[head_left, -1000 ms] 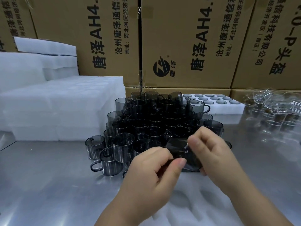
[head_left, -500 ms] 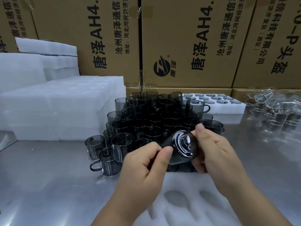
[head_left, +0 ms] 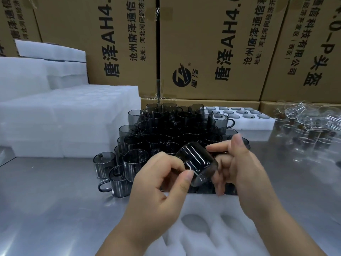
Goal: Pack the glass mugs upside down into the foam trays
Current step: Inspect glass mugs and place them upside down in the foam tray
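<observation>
Two hands hold one dark glass mug, tilted, above the foam tray; left hand fingers pinch it, right hand fingers curl round its far side

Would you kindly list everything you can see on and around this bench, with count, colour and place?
held mug: one, smoke-grey glass, tilted, between both hands
grey mugs: many, smoke-grey, piled mid-table behind the hands
empty foam tray: one, white, nearest edge, pockets unfilled
filled foam tray: one, white, behind the pile to its right, grey mug bases showing
foam stack: several slabs, white, left
clear glass mugs: several, clear, far right
cardboard boxes: several, brown with black print, along the back
table: one, shiny metal
left hand: pinches the mug
right hand: holds its other side
</observation>
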